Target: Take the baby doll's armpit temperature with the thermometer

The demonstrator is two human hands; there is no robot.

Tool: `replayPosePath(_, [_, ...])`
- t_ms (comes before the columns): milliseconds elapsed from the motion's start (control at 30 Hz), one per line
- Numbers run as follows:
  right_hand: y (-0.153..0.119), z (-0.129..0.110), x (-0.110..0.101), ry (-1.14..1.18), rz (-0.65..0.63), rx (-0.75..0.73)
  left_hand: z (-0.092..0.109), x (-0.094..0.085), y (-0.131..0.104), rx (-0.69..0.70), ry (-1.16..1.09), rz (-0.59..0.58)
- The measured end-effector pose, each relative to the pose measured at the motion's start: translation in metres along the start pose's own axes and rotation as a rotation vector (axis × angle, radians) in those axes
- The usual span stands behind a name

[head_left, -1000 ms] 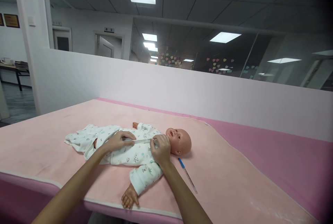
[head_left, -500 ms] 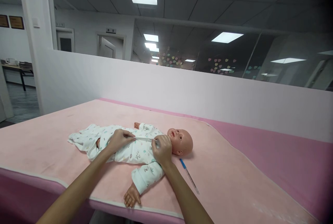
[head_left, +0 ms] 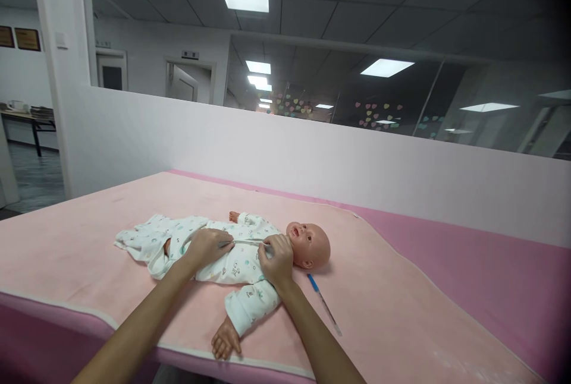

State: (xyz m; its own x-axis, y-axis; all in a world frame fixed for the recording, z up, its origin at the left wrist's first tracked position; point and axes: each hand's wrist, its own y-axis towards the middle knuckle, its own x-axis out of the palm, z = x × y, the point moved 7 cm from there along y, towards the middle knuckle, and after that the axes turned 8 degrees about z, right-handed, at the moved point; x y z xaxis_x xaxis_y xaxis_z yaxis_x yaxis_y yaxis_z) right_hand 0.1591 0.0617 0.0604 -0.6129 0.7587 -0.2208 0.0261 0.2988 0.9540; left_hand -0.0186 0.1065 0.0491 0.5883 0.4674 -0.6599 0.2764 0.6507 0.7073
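Note:
A baby doll (head_left: 314,244) lies on its back with its head to the right, dressed in a white printed top (head_left: 232,266). My left hand (head_left: 206,248) is over the doll's belly, its fingers closed on the front edge of the top. Close to the doll's chin, my right hand (head_left: 277,258) pinches the same edge farther up. Between the two hands that edge runs in a nearly straight line. My fingertips partly hide what they grip. The doll's near sleeve (head_left: 252,304) stretches toward me, and its hand (head_left: 226,339) rests at the table's front edge.
Right of my right forearm lies a thin clear stick with a blue end (head_left: 325,305). A pale pink mat (head_left: 401,312) covers the table over a darker pink layer (head_left: 491,265). Behind stands a low white wall (head_left: 312,155) with glass above.
My left hand has turned slightly and dropped a little, its fingers more folded over the edge of the top. My right hand stays almost in place. The view has shifted slightly.

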Motion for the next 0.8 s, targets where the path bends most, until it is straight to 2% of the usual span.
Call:
replayPosePath(200, [0.000,-0.001,-0.001,0.000,0.009,-0.024,0.001,0.000,-0.002,-0.023,0.115,0.055])
replayPosePath(300, [0.000,-0.003,-0.002,-0.010,0.014,-0.038,0.000,-0.002,0.000,-0.065,0.090,0.053])
replayPosePath(533, [0.001,-0.010,-0.007,0.021,0.019,-0.088,-0.002,-0.003,0.001,-0.166,-0.256,0.000])
replayPosePath(633, [0.002,-0.010,-0.009,0.034,0.023,-0.085,0.000,-0.009,0.012,-0.236,-0.522,0.071])
replayPosePath(733, [0.005,-0.010,-0.011,0.019,0.035,-0.087,0.012,-0.010,0.033,-0.268,-0.696,0.183])
replayPosePath(800, [0.011,-0.012,-0.017,0.007,0.071,-0.089,0.028,0.002,0.047,-0.240,-0.699,0.142])
